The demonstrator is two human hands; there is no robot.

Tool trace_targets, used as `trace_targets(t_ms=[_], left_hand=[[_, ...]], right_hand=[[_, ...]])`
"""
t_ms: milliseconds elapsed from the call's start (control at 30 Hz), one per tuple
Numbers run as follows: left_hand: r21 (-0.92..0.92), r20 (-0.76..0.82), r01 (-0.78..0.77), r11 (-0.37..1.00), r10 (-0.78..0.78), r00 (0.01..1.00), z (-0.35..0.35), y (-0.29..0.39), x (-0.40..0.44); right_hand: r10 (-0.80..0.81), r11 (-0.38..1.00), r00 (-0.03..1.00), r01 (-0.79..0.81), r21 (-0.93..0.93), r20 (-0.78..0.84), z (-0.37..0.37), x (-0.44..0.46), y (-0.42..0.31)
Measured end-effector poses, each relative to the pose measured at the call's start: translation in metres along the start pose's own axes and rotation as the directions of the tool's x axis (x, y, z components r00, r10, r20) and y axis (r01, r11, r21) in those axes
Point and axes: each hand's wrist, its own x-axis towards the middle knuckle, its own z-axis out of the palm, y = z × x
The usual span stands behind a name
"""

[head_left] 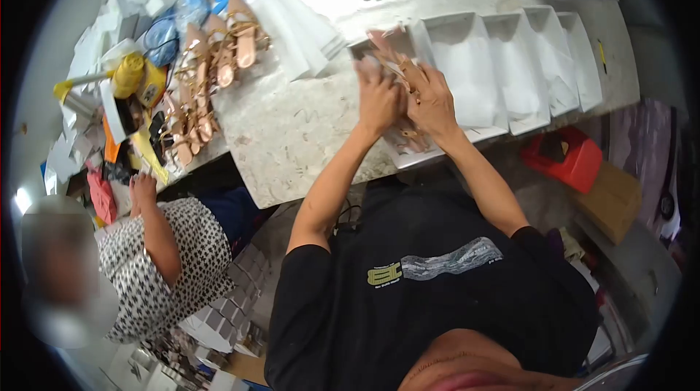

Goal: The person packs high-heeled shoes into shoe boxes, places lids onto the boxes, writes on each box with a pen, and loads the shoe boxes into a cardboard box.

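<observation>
My left hand (380, 103) is over an open white shoebox, its bent fingers at a pinkish sandal and partly blurred. My right hand (432, 103) grips the pointed sandal (384, 42) from the other side, its fingers wrapped round the gold straps. The sandal's toe points away from me, toward the box's far end. Another strappy shoe part (412, 139) shows below my hands inside the shoebox (419, 160). Where each finger touches is partly hidden.
White open boxes (464, 63) stand in a row to the right. Several sandals (244, 44) and white tissue sheets (295, 30) lie left. A yellow bottle (130, 77) stands near a co-worker (171, 260) at left. A red plastic stool (576, 157) is below the table's right edge.
</observation>
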Motion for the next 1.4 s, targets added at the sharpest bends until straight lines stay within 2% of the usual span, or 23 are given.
trace_targets(t_ms=[133, 200, 300, 433, 467, 533, 600, 633, 667, 733, 800, 867, 900, 933, 967, 1000, 1033, 1067, 1133, 1267, 1300, 1367, 1400], left_hand=[[-0.070, -0.205, 0.045, 0.997, -0.058, 0.977, -0.009, 0.009, -0.005], [-0.072, -0.181, 0.059, 0.996, -0.071, 0.981, -0.007, 0.003, -0.007], [-0.103, -0.229, 0.019, 0.995, -0.042, 0.973, -0.013, 0.001, -0.007], [-0.242, -0.236, -0.093, 0.966, 0.034, 0.971, -0.023, -0.010, -0.016], [-0.229, -0.400, 0.073, 0.971, -0.162, 0.902, -0.046, -0.019, -0.022], [-0.248, -0.634, 0.328, 0.912, -0.409, 0.657, -0.096, -0.081, -0.068], [-0.331, -0.781, 0.751, 0.571, -0.613, 0.121, -0.136, -0.188, -0.130], [-0.738, -0.584, 0.513, 0.439, -0.796, -0.159, -0.163, -0.259, -0.176], [-0.641, -0.616, 0.760, -0.102, -0.522, -0.590, -0.175, -0.322, -0.212], [-0.795, -0.333, 0.479, -0.373, -0.391, -0.858, -0.176, -0.442, -0.316], [-0.985, -0.133, 0.173, 0.024, -0.744, -0.654, -0.203, -0.429, -0.321], [-0.923, -0.213, 0.377, 0.077, -0.918, -0.335, -0.199, -0.459, -0.350], [-0.460, -0.346, 0.881, 0.114, -0.936, -0.060, -0.200, -0.468, -0.365], [0.325, -0.409, 0.940, 0.105, -0.881, 0.239, -0.205, -0.467, -0.373], [0.501, -0.432, 0.861, 0.092, -0.836, 0.340, -0.211, -0.464, -0.376], [0.447, -0.510, 0.891, 0.077, -0.797, 0.325, -0.217, -0.462, -0.376], [-0.237, -0.531, 0.947, 0.214, -0.845, 0.058, -0.225, -0.439, -0.347], [-0.778, -0.513, 0.524, 0.347, -0.831, -0.213, -0.233, -0.415, -0.318], [-0.364, -0.819, 0.824, 0.435, -0.570, -0.062, -0.241, -0.314, -0.253], [-0.117, -0.860, 0.683, 0.721, -0.418, 0.294, -0.209, -0.083, -0.151], [-0.032, -0.876, 0.590, 0.807, -0.307, 0.372, -0.182, -0.034, -0.136], [-0.262, -0.520, -0.102, 0.960, -0.051, 0.853, -0.159, 0.039, -0.107], [-0.302, -0.465, -0.144, 0.942, -0.014, 0.885, -0.157, 0.046, -0.094]], right_hand=[[0.139, 0.896, 0.960, -0.018, -0.444, 0.242, 0.043, -0.024, 0.008], [0.328, 0.886, 0.793, -0.071, -0.458, 0.513, 0.021, -0.003, -0.014], [-0.259, 0.874, 0.943, 0.321, -0.366, 0.208, 0.008, 0.004, -0.031], [-0.041, 0.986, 0.889, 0.110, -0.126, 0.455, 0.023, 0.004, 0.003], [0.053, 0.971, 0.859, 0.075, -0.227, 0.510, 0.025, 0.006, 0.007], [0.277, 0.899, 0.771, 0.001, -0.437, 0.573, 0.026, -0.003, 0.010], [0.073, 0.949, 0.847, 0.103, -0.297, 0.527, 0.035, -0.002, 0.031], [0.079, 0.953, 0.824, 0.102, -0.285, 0.560, 0.035, 0.006, 0.029], [0.084, 0.956, 0.803, 0.102, -0.276, 0.590, 0.033, 0.017, 0.024], [0.111, 0.921, 0.822, 0.126, -0.368, 0.558, 0.020, 0.024, -0.017], [0.221, 0.882, 0.842, 0.042, -0.469, 0.492, -0.001, 0.025, -0.074], [0.214, 0.914, 0.878, -0.025, -0.405, 0.429, -0.013, 0.018, -0.101], [0.060, 0.962, 0.928, 0.044, -0.269, 0.367, -0.013, 0.010, -0.096], [-0.103, 0.980, 0.958, 0.144, -0.135, 0.269, -0.010, 0.000, -0.088], [-0.072, 0.970, 0.966, 0.126, -0.209, 0.250, -0.007, -0.012, -0.085], [0.002, 0.993, 0.959, 0.030, -0.111, 0.283, -0.007, -0.021, -0.089], [0.062, 0.998, 0.943, -0.064, -0.007, 0.327, -0.010, -0.022, -0.092], [0.107, 0.982, 0.921, -0.157, 0.104, 0.376, -0.010, -0.023, -0.096], [0.113, 0.903, 0.895, -0.274, 0.332, 0.431, -0.019, -0.012, -0.105], [0.082, 0.681, 0.927, -0.321, 0.658, 0.367, -0.024, 0.003, -0.126], [0.038, 0.677, 0.959, -0.231, 0.699, 0.280, -0.019, 0.005, -0.116], [-0.160, 0.719, 0.976, 0.012, 0.695, 0.149, -0.001, 0.007, -0.053], [-0.079, 0.696, 0.981, -0.074, 0.714, 0.179, -0.017, 0.007, -0.027]])
